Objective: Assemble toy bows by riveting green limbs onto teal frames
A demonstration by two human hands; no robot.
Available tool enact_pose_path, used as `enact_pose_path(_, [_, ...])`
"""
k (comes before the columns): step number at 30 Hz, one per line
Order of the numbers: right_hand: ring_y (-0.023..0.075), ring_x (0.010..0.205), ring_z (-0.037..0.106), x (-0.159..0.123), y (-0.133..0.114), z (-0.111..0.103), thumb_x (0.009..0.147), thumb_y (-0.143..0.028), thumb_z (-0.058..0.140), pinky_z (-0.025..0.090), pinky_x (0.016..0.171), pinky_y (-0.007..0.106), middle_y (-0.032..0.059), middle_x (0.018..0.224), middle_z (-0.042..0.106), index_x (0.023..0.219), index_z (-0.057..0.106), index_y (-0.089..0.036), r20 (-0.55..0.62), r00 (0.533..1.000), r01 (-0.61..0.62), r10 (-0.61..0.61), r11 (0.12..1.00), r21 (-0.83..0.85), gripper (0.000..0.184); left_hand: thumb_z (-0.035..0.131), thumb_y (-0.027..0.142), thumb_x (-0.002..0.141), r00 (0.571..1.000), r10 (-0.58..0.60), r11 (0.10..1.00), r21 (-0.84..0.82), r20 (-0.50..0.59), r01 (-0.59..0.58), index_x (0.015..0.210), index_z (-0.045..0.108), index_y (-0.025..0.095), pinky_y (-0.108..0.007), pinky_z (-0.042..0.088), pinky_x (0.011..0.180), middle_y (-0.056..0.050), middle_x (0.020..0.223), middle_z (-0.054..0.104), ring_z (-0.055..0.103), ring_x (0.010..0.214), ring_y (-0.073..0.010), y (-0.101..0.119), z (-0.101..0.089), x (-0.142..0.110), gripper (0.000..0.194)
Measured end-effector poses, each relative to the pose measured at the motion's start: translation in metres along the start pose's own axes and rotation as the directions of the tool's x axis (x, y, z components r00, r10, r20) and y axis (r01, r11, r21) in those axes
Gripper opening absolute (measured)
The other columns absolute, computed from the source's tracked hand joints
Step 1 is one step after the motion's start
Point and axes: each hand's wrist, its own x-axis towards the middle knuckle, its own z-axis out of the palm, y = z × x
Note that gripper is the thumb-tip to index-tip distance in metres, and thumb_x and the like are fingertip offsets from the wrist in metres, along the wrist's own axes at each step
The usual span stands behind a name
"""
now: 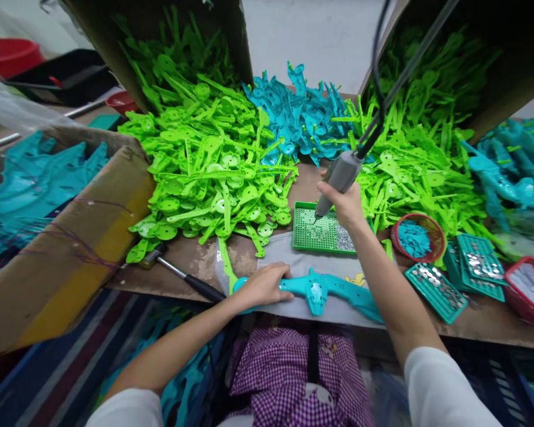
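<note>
A long turquoise plastic part (315, 290) lies across a grey cloth at the front of the table. My left hand (267, 284) is closed around its left portion, thumb and fingers on the plastic. In my right hand (349, 204) is a grey electric screwdriver (339, 178), tilted with its bit pointing down. The bit hangs over a green perforated tray (297, 228), whose right side holds small silvery screws. Whether the bit touches the tray or carries a screw is too small to tell. A lime-green piece (225, 267) is beside the turquoise part's left end.
Lime-green parts (213, 160) and turquoise parts (300, 112) are heaped behind. A hammer (187, 276) lies left, near a cardboard box (93, 219). At right stand a red basket (438, 237), a green tray of metal discs (436, 290) and a red bin (527, 302). A cable (378, 77) hangs overhead.
</note>
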Motion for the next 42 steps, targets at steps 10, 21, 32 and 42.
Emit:
enact_pose_path(10, [0.0112,0.041,0.053,0.024,0.024,0.054,0.071,-0.061,0.061,0.045,0.045,0.027,-0.0050,0.048,0.051,0.074,0.060,-0.020,-0.074,0.990,-0.101,0.124,0.962,0.255,0.041,0.071,0.040,0.070,1.000,0.010,1.000,-0.025,-0.003,-0.010,0.094,0.057,0.022,-0.033,0.043,0.077,-0.004,0.100,0.063,0.059,0.095,-0.0242,0.002,-0.001,-0.001,0.034])
enact_pose_path(21, [0.0100,0.035,0.048,0.024,0.045,0.066,0.071,-0.065,0.056,0.038,0.038,0.026,-0.0043,0.046,0.051,0.067,0.058,-0.020,-0.114,0.988,-0.071,0.103,0.965,0.252,0.045,0.072,0.039,0.070,1.000,0.011,0.999,-0.034,0.004,-0.010,0.094,0.057,0.021,-0.033,0.043,0.078,-0.004,0.100,0.062,0.059,0.095,-0.0243,0.003,-0.002,-0.001,0.033])
enact_pose_path(32, [0.0106,0.036,0.048,0.021,0.040,0.064,0.070,-0.067,0.055,0.040,0.039,0.026,-0.0061,0.044,0.047,0.072,0.060,-0.021,-0.111,0.987,-0.084,0.114,0.967,0.241,0.046,0.073,0.040,0.070,1.000,-0.003,0.999,-0.037,0.010,0.003,0.094,0.057,0.022,-0.032,0.043,0.079,-0.004,0.102,0.063,0.059,0.096,-0.0243,0.002,-0.002,0.000,0.034])
enact_pose_path(42, [0.0121,0.042,0.051,-0.017,-0.023,-0.014,0.072,-0.081,0.041,0.046,0.046,0.028,-0.0047,0.048,0.044,0.074,0.059,-0.025,-0.070,0.992,-0.088,0.109,0.965,0.249,0.059,0.071,0.041,0.070,1.000,-0.021,0.999,-0.023,0.021,0.022,0.095,0.057,0.021,-0.030,0.042,0.076,-0.004,0.101,0.063,0.059,0.094,-0.0239,0.002,-0.003,0.000,0.035])
